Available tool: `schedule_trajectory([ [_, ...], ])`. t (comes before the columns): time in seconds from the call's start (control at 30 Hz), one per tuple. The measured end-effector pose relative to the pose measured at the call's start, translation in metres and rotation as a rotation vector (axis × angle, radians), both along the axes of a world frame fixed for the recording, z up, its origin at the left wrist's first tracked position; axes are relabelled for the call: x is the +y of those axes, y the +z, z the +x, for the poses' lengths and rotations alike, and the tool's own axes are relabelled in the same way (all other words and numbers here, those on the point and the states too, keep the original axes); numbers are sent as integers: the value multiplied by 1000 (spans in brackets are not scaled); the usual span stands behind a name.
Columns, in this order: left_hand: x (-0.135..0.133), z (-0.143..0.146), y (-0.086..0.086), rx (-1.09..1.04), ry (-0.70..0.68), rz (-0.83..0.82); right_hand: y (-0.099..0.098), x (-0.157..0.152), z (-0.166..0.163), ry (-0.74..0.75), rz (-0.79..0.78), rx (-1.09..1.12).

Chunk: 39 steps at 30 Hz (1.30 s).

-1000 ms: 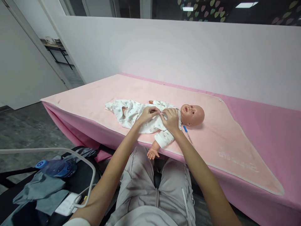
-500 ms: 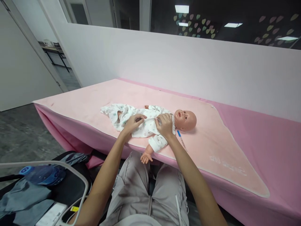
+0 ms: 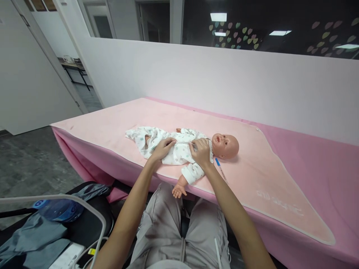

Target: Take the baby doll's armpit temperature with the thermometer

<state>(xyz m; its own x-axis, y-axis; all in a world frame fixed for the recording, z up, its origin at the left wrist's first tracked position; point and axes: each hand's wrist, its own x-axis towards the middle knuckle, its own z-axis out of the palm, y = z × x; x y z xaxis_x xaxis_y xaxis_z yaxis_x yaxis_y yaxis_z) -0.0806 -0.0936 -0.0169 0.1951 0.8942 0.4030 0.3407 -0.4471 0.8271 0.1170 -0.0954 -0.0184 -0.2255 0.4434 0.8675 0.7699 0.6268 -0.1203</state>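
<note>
A bald baby doll [image 3: 226,145] lies on its back, head to the right, in a white printed outfit [image 3: 179,153]. At the doll's belly, my left hand [image 3: 164,148] is closed with fingertips pinching the front of the outfit. My right hand [image 3: 201,151] is closed on the cloth at the chest, just below the neck. A thin white strip, a tie or the garment's edge, stretches between the two hands; which one I cannot tell. One doll arm [image 3: 180,188] hangs over the table's near edge. Beside the head lies a thin blue-capped stick [image 3: 221,170], perhaps a thermometer.
A pale pink mat [image 3: 269,172] covers the table over a darker pink cloth [image 3: 316,160]. Behind it rises a white wall [image 3: 224,82] with a window above. At the lower left, a chair holds a water bottle [image 3: 60,210] and grey cloth [image 3: 36,235].
The view has shifted, so the scene sits slightly lower and to the right. Both hands stay on the outfit, and the white strip between them now looks straighter.
</note>
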Motion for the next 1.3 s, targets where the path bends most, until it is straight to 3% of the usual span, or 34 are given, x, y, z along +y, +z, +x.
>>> schedule_trajectory([
  [0.13,-4,-6,2,-109,-103,-89,-1,0,0,-2,7,7],
  [0.3,-8,-8,3,-127,-153,-90,-3,2,0,12,13,9],
  [0.47,-8,-6,3,-145,-125,-59,-4,3,0,21,14,21],
  [0.7,-7,-4,4,-246,-92,-146,-5,4,1,16,0,41],
  [0.93,-1,1,-2,-140,46,-30,-5,3,1,22,-11,38],
  [1.3,-3,12,-3,258,142,234,-4,3,0,25,-7,18],
])
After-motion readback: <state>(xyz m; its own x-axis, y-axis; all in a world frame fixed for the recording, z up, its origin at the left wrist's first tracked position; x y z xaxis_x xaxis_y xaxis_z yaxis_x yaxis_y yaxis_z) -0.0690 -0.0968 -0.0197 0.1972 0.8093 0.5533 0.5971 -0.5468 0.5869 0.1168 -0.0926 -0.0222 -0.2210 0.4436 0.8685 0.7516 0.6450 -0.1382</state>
